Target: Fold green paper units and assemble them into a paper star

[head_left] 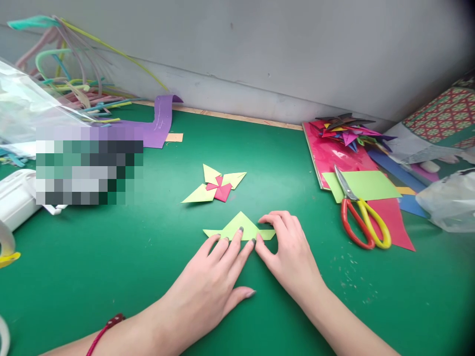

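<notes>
A light green folded paper piece (241, 225) lies flat on the green table (111, 257). My left hand (211, 282) presses its fingertips on the piece's lower edge, fingers spread. My right hand (289, 249) presses the piece's right corner with curled fingers. Just beyond lies a finished pinwheel-like fold (217, 187) of light green and pink paper, untouched.
Red and yellow scissors (361, 220) rest on coloured paper sheets (365, 185) at the right, with a pile of folded paper shapes (347, 131) behind. A clear plastic bag (449, 200) sits far right. Pipe cleaners (70, 74) and a purple strip (161, 118) lie at the back left.
</notes>
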Tool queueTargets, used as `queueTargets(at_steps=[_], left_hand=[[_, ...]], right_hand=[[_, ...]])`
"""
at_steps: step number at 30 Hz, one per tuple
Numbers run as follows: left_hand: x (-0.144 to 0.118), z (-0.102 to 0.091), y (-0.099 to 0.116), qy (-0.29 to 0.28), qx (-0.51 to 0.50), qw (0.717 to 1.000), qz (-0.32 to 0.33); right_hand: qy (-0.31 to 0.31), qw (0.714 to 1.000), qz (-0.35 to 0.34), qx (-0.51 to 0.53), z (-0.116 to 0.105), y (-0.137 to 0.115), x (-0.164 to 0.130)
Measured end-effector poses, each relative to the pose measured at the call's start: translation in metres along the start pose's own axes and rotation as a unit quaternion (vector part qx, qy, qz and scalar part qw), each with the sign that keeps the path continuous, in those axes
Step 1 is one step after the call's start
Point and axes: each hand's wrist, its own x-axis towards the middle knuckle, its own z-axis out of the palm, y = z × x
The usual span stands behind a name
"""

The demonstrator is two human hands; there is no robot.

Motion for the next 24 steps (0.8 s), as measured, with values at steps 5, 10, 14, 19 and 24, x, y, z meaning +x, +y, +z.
queueTargets(at_steps=[5, 10, 14, 19, 24], left_hand=[[-0.001, 0.001, 0.001, 0.003, 0.002, 1.000, 0.007], [-0.003, 0.001, 0.004, 0.016, 0.026, 1.000, 0.007], [-0.009, 0.001, 0.010, 0.052, 0.062, 0.997, -0.017], [-0.022, 0.002, 0.013, 0.070, 0.106, 0.986, -0.107], [-0.028, 0.001, 0.010, 0.052, 0.114, 0.985, -0.121]], right_hand=[[-0.006, 1.000, 0.002, -0.009, 0.000, 0.000, 0.000], [-0.016, 0.999, 0.002, -0.028, -0.001, 0.000, 0.000], [-0.007, 1.000, -0.005, -0.026, -0.001, -0.001, 0.001], [-0.007, 1.000, -0.006, -0.028, -0.001, 0.000, 0.000], [-0.007, 0.999, -0.003, -0.032, -0.001, 0.000, 0.001]])
